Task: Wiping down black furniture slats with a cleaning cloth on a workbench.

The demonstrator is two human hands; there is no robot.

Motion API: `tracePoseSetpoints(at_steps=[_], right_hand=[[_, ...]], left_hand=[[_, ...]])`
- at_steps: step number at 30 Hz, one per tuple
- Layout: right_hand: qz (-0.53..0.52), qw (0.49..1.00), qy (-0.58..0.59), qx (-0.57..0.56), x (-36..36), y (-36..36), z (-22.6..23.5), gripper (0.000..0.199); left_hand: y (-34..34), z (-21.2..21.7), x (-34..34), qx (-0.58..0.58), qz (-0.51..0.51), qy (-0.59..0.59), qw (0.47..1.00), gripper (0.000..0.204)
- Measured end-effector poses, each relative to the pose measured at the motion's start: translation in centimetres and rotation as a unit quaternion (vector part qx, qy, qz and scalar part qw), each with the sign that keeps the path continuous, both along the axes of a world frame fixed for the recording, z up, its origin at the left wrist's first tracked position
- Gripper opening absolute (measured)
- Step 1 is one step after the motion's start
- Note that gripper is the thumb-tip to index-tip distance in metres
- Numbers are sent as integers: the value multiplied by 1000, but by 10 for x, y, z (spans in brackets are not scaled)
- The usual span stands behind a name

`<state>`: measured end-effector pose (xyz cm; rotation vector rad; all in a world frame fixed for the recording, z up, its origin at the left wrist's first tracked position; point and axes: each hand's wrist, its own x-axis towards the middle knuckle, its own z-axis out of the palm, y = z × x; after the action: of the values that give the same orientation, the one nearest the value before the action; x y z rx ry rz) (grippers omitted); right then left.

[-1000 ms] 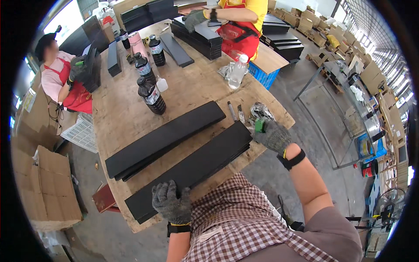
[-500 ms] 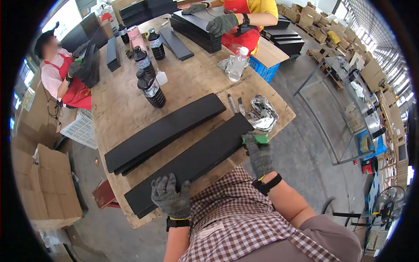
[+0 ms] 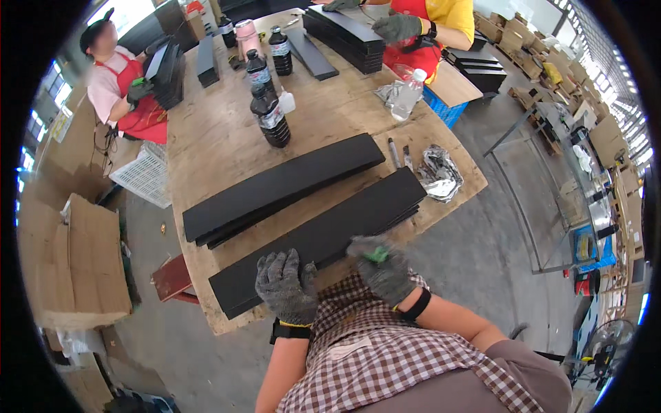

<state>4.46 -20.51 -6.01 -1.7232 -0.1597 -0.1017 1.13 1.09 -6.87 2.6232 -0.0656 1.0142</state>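
Note:
My left hand, in a grey knitted glove, lies flat with its fingers out on the near left part of a long black board. This board tops a small stack along the table's near edge. My right hand, gloved alike and blurred by motion, is at the board's near edge. Its fingers are closed round a small green piece, like a cloth or sponge; most of it is hidden. A second stack of black boards lies just beyond, roughly parallel.
On the wooden table stand several dark bottles, a clear bottle and a pink flask. Crumpled foil and a pen lie at the right. Two co-workers handle board stacks across the table.
My right hand has moved left and nearer to me along the board, from its far right end, with the green piece in it. My left hand stays on the board; the whole view has shifted.

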Motion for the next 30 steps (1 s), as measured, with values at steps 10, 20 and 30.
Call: tracePoseSetpoints(at_steps=[10, 20, 30], right_hand=[[46, 862, -345, -368, 38, -19, 33, 22], [284, 797, -405, -347, 11, 131, 56, 33], [398, 867, -198, -223, -24, 267, 32, 28]], left_hand=[[173, 51, -22, 1, 215, 176, 961, 65], [204, 84, 17, -1, 200, 577, 792, 106], [215, 72, 28, 34, 226, 601, 766, 88]])
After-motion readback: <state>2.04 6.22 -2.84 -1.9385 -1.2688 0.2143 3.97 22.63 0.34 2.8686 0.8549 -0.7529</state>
